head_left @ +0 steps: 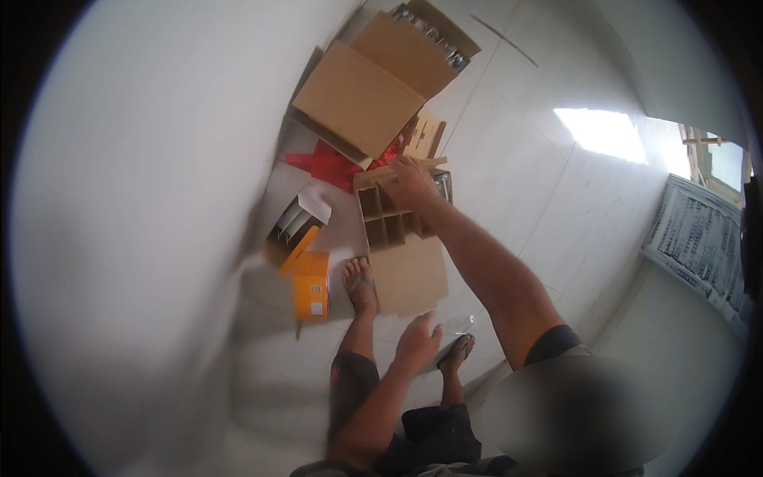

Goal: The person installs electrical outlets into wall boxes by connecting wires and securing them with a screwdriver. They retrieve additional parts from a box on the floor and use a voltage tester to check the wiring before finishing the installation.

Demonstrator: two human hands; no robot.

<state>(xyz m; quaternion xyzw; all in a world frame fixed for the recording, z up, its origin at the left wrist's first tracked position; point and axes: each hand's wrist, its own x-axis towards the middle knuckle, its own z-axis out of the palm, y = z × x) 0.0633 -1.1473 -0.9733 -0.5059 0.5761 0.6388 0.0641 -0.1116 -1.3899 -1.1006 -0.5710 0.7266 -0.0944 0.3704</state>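
Note:
My right hand (412, 184) reaches to the far edge of an open cardboard box (385, 230) with divided compartments. Its fingers bend over a cardboard flap (367, 176) there; the fingertips are partly hidden. Several of the near compartments look bare, and something shiny shows at the box's right side. The near flap (409, 274) is folded out toward me. Closer in, my left hand (419, 342) is closed, its fingers curled beside a clear, glass-like object (461, 324) that it appears to hold. The object's outline is faint.
Beyond stands a larger open carton (362, 95) with shiny items at its far end. Red material (326, 163) lies beside it. An orange box (310, 286) and a dark box with a white flap (298, 219) sit left, near the wall. A printed panel (695, 238) leans at right.

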